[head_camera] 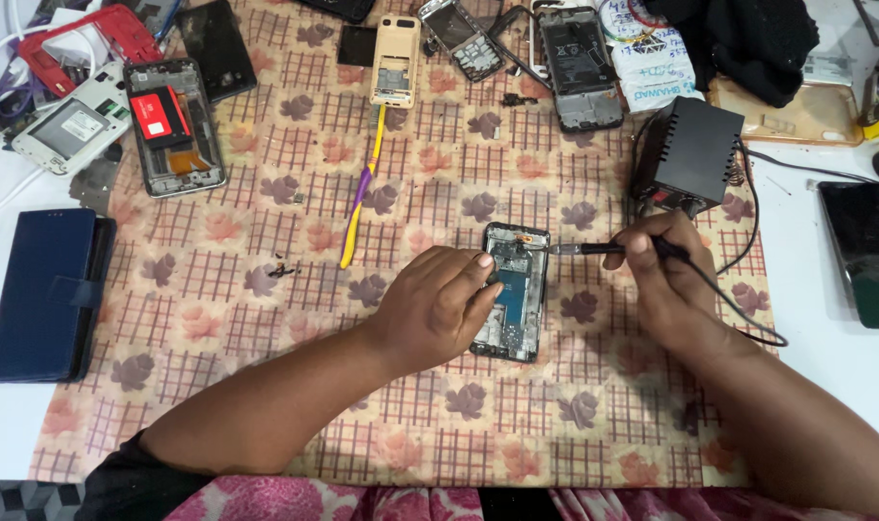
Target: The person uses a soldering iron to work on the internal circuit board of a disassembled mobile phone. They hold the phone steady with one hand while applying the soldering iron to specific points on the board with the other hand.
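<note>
My hands split the work: left hand (438, 304) pins the opened phone (513, 291) flat on the bench (266, 318), right hand (663, 265) pinches the soldering iron (594, 249), tip at its top edge.

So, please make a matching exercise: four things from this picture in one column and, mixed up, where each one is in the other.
Things:
1. soldering iron
2. opened phone
3. blue wallet case
4. black power box

Places:
A. at the left edge of the patterned cloth
B. behind the right hand, toward the far side of the table
C. under the left hand
D. in the right hand, tip toward the phone's top end

Pairs: 1-D, 2-C, 3-A, 4-B
</note>
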